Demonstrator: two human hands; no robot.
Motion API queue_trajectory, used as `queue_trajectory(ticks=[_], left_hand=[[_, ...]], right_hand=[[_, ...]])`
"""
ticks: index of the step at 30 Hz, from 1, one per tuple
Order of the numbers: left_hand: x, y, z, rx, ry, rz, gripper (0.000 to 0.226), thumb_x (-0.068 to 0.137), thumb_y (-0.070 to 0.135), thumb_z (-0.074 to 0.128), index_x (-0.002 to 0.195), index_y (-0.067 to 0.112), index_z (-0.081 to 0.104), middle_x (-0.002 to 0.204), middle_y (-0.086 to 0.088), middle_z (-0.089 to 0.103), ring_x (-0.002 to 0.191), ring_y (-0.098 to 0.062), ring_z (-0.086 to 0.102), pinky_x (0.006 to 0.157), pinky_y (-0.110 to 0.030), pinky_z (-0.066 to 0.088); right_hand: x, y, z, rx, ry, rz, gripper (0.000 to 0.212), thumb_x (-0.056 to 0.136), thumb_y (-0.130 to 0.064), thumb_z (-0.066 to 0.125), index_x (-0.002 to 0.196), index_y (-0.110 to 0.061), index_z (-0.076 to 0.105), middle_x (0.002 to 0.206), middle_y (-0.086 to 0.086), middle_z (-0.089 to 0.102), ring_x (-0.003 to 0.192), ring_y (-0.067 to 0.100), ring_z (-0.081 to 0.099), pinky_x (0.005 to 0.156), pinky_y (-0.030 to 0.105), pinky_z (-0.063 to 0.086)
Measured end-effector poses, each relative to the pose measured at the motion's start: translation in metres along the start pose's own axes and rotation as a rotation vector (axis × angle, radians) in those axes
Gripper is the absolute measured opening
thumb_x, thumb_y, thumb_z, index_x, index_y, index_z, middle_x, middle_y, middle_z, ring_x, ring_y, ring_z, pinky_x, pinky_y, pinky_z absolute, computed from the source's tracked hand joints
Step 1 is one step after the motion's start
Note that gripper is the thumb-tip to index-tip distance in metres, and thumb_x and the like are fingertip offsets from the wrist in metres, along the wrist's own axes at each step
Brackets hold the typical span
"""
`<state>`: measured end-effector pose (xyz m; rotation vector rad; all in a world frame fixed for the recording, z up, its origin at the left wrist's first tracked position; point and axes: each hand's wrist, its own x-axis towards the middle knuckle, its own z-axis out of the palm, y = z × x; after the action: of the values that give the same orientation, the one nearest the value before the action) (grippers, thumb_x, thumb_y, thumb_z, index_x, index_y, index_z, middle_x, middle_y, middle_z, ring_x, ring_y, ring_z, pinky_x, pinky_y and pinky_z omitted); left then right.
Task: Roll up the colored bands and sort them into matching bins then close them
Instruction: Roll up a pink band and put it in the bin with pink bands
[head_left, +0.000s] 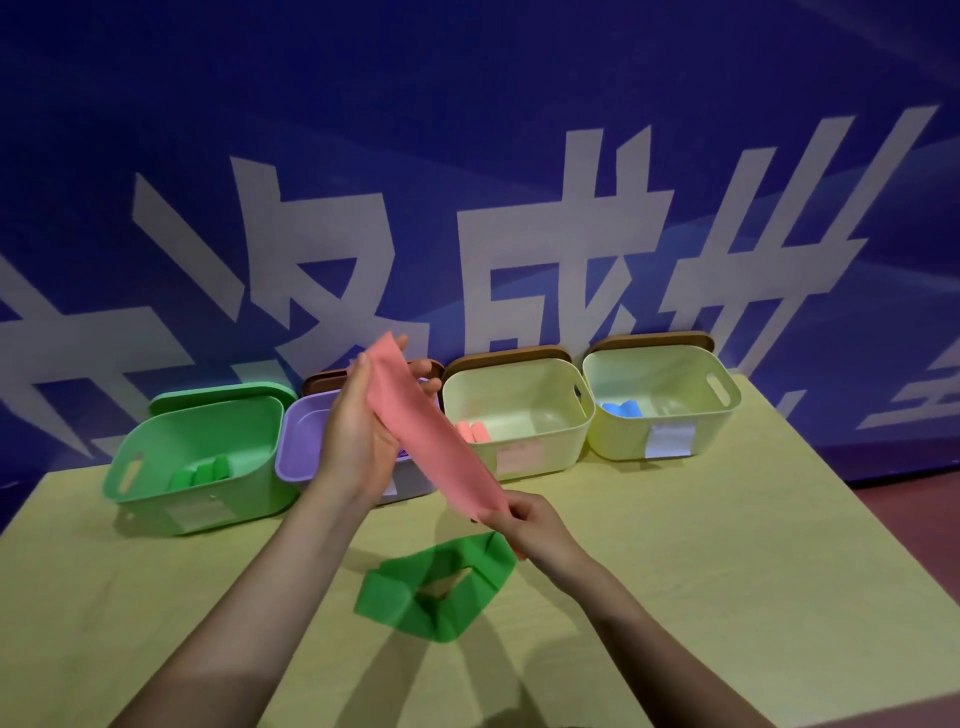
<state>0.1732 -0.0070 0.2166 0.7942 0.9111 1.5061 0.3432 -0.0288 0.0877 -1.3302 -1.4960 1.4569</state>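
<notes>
Yellow-green tabletop (701, 545) fills the lower view, with a dark blue banner wall (467, 130) bearing large pale characters behind it.

Above the table, a person holds a pink band (426, 431) stretched flat and slanting between both hands. The left hand (358, 436) grips the band's upper part, thumb along one edge and fingers curled behind it. The right hand (524, 519) pinches the band's lower end between thumb and fingertips.

Just below the pink band, a green band (436, 587) lies crumpled in a loose loop on the table, untouched.

Behind the pink band stand four open bins in a row. To its left is a green bin (156, 467) holding green rolls. Directly behind it is a purple bin (296, 447), its contents hidden by the left hand. To its right is a cream bin (566, 421) holding pink rolls, and further right another cream bin (717, 415) holding blue rolls. Lids (509, 358) lean behind the bins.

Rolling looks about to begin. A neat roll would likely come from keeping the band taut and its edges aligned, turning from the pinched lower end in tight, even wraps, then holding the finished roll closed until it reaches the cream bin with pink rolls.
</notes>
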Motion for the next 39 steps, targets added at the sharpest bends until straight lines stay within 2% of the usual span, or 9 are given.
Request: queue_trajectory(ticks=[3,8,14,21,25,28,32,35,39], left_hand=[[-0.002,-0.003,-0.008,-0.005,0.036,-0.024,0.035,0.103,0.036,0.032,0.117,0.019,0.058,0.084,-0.001,0.071,0.08,-0.016,0.067,0.069,-0.028,0.054],[0.003,0.006,-0.027,-0.052,0.077,-0.006,0.038,0.104,0.033,0.029,0.125,0.013,0.053,0.087,-0.003,0.068,0.074,-0.013,0.066,0.067,-0.026,0.055],[0.008,0.016,-0.036,0.011,0.11,-0.021,0.035,0.104,0.035,0.027,0.11,0.021,0.058,0.077,0.001,0.072,0.075,-0.012,0.066,0.078,-0.03,0.052],[0.004,0.016,-0.04,0.005,0.054,-0.047,0.038,0.104,0.034,0.027,0.114,0.017,0.06,0.072,0.001,0.071,0.068,-0.011,0.066,0.067,-0.026,0.054],[-0.002,0.014,-0.036,0.036,0.069,-0.013,0.045,0.105,0.029,0.023,0.139,0.009,0.045,0.057,0.012,0.064,0.071,-0.003,0.057,0.073,-0.015,0.045],[-0.003,0.018,-0.049,-0.023,0.075,-0.04,0.037,0.104,0.033,0.03,0.117,0.016,0.06,0.072,0.001,0.069,0.065,-0.013,0.064,0.066,-0.026,0.053],[-0.005,0.023,-0.068,-0.048,0.128,-0.025,0.035,0.103,0.035,0.031,0.11,0.018,0.061,0.072,0.003,0.069,0.066,-0.01,0.066,0.063,-0.021,0.054],[-0.009,0.026,-0.07,-0.047,0.141,-0.029,0.034,0.103,0.034,0.031,0.109,0.019,0.061,0.071,0.005,0.068,0.065,-0.008,0.065,0.061,-0.019,0.053],[-0.006,0.021,-0.07,-0.014,0.17,-0.025,0.032,0.103,0.035,0.033,0.112,0.02,0.06,0.073,0.006,0.068,0.069,-0.007,0.065,0.064,-0.022,0.053]], right_hand=[[0.001,0.005,0.005,-0.008,0.054,0.001,0.024,0.089,-0.014,0.063,0.066,-0.01,0.056,0.052,-0.006,0.043,0.048,0.009,0.039,0.048,0.018,0.031],[-0.005,0.003,0.009,0.06,0.12,0.011,0.036,0.071,-0.052,0.064,0.069,-0.017,0.072,0.048,-0.007,0.056,0.046,0.004,0.048,0.051,0.012,0.038],[-0.004,-0.004,0.021,0.104,0.166,-0.022,0.043,0.1,-0.033,0.043,0.068,-0.015,0.065,0.05,-0.007,0.044,0.049,0.008,0.043,0.053,0.023,0.042],[-0.003,-0.011,0.026,0.428,0.163,0.112,0.066,0.099,-0.052,0.029,0.051,-0.011,0.05,0.042,0.001,0.038,0.042,0.017,0.041,0.049,0.025,0.042],[-0.008,-0.003,0.028,0.243,0.112,0.113,0.032,0.089,-0.04,0.057,0.08,-0.009,0.058,0.067,0.004,0.055,0.064,0.019,0.053,0.057,0.024,0.044],[-0.013,0.004,0.031,0.243,0.067,0.039,0.028,0.08,-0.033,0.067,0.08,-0.006,0.059,0.07,0.003,0.062,0.064,0.013,0.057,0.059,0.02,0.045],[-0.021,0.009,0.032,0.259,0.038,0.028,0.007,0.085,-0.01,0.069,0.083,-0.005,0.064,0.072,0.004,0.066,0.065,0.012,0.061,0.062,0.019,0.047],[-0.031,0.013,0.029,0.246,-0.009,0.016,0.012,0.082,-0.019,0.073,0.083,-0.008,0.071,0.077,0.009,0.069,0.073,0.019,0.062,0.07,0.028,0.049],[-0.044,0.012,0.023,0.152,0.068,-0.012,0.021,0.088,-0.024,0.067,0.074,-0.01,0.069,0.069,-0.001,0.064,0.071,0.011,0.057,0.068,0.024,0.044]])
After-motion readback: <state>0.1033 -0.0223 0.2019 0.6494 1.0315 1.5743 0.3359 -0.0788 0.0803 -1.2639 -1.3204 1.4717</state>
